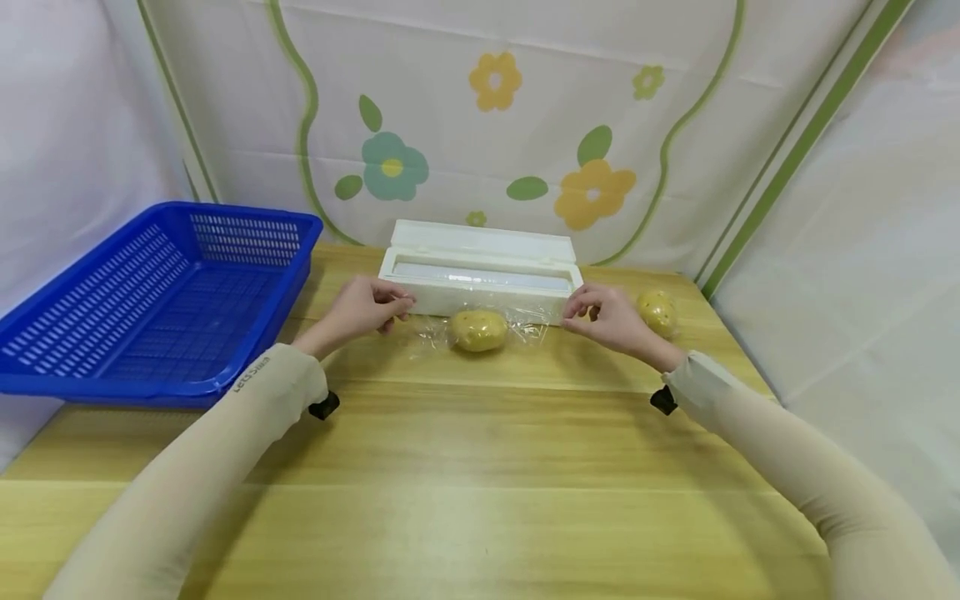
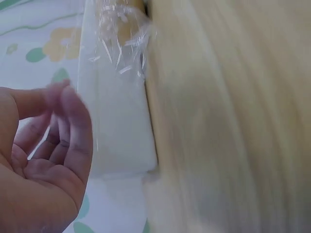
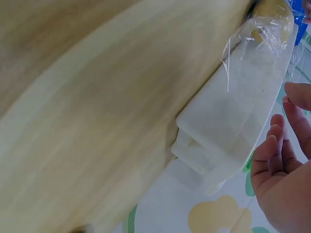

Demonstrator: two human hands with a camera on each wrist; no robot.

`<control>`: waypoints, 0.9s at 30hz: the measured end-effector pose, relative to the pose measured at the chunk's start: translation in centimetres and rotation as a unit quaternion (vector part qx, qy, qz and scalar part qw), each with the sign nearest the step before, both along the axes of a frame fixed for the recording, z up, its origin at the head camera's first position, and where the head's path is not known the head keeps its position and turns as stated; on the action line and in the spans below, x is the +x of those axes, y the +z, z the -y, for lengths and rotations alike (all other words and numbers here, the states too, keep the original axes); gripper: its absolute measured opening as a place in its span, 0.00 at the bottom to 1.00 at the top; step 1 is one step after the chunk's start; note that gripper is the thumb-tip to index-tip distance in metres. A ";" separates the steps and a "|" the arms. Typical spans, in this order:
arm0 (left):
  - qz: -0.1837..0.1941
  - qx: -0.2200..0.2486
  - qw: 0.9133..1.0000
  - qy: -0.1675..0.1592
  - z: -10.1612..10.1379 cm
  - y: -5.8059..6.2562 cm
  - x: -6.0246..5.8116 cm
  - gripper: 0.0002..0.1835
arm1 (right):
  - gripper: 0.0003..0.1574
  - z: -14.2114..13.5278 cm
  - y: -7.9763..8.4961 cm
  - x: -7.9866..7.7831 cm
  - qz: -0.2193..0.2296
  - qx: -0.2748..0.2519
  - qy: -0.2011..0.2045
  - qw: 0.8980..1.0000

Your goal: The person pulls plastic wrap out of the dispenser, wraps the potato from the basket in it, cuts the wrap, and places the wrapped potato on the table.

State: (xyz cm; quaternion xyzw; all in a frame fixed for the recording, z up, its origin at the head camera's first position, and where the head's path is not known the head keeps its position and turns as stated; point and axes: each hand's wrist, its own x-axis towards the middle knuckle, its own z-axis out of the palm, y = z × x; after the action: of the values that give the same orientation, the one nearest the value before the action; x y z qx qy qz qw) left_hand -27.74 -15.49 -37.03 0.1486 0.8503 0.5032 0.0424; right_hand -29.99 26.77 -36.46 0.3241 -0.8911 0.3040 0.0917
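Note:
A yellow potato (image 1: 478,330) lies on the table against the front of a long white plastic wrap box (image 1: 480,283), with clear plastic wrap (image 1: 528,323) over and around it. The box's lid stands raised at the back. At the box's left end, my left hand (image 1: 367,305) pinches the wrap's edge between thumb and fingertip. My right hand (image 1: 609,317) pinches the film at the other end. In the right wrist view, a faint film edge runs to the thumb and index finger, while the other fingers (image 3: 272,155) curl loosely.
A second potato (image 1: 657,312), shiny on its surface, sits on the right beyond my right wrist. The blue slotted basket (image 1: 262,354) stands at the left on the wooden table (image 1: 480,492). Behind the box hangs a flower-patterned cloth (image 1: 465,150).

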 end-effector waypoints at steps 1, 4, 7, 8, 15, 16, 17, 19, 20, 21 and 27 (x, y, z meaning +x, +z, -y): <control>0.008 0.006 1.000 -0.003 -0.1 -0.1 0.1 0.15 | 0.05 0.1 -0.1 0.1 0.004 0.002 0.003 1.000; 0.015 0.010 1.000 -0.004 -0.2 -0.4 0.5 0.13 | 0.06 0.2 -0.5 0.4 0.022 0.002 0.001 1.000; 0.009 0.003 1.000 -0.002 -0.1 -0.5 0.7 0.14 | 0.05 0.3 -0.5 0.6 0.035 -0.001 -0.003 0.999; 0.009 0.001 1.000 0.001 -0.1 -0.6 0.8 0.15 | 0.06 0.3 -0.5 0.6 0.039 -0.002 -0.004 0.999; 0.021 -0.003 1.000 0.017 -0.1 -0.3 1.3 0.20 | 0.06 0.5 -0.3 0.7 0.045 -0.007 -0.005 0.999; 0.019 -0.004 1.000 0.018 -0.2 -0.3 1.4 0.21 | 0.06 0.5 -0.3 0.7 0.043 -0.007 -0.004 0.999; 0.017 -0.005 1.000 0.019 -0.3 -0.2 1.4 0.22 | 0.06 0.6 -0.3 0.7 0.042 -0.008 -0.003 0.999; 0.013 -0.006 1.000 0.020 -0.4 -0.1 1.5 0.23 | 0.06 0.5 -0.3 0.7 0.044 -0.009 -0.003 0.999; 0.015 -0.006 1.000 0.020 -0.4 0.0 1.6 0.23 | 0.06 0.5 -0.4 0.7 0.045 -0.009 -0.004 0.999; 0.019 -0.001 1.000 0.021 -0.4 0.0 1.6 0.22 | 0.06 0.5 -0.3 0.7 0.047 -0.009 -0.005 0.999; 0.101 0.110 0.987 0.062 -0.6 0.2 1.3 0.22 | 0.04 0.2 0.1 1.1 0.058 -0.015 -0.011 0.998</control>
State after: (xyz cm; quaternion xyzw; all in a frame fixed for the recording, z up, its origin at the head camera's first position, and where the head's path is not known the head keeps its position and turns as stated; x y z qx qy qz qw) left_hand -26.41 -14.86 -36.81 0.0478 0.7886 0.6077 0.0804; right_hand -28.84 26.52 -36.40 0.2946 -0.8937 0.3351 0.0477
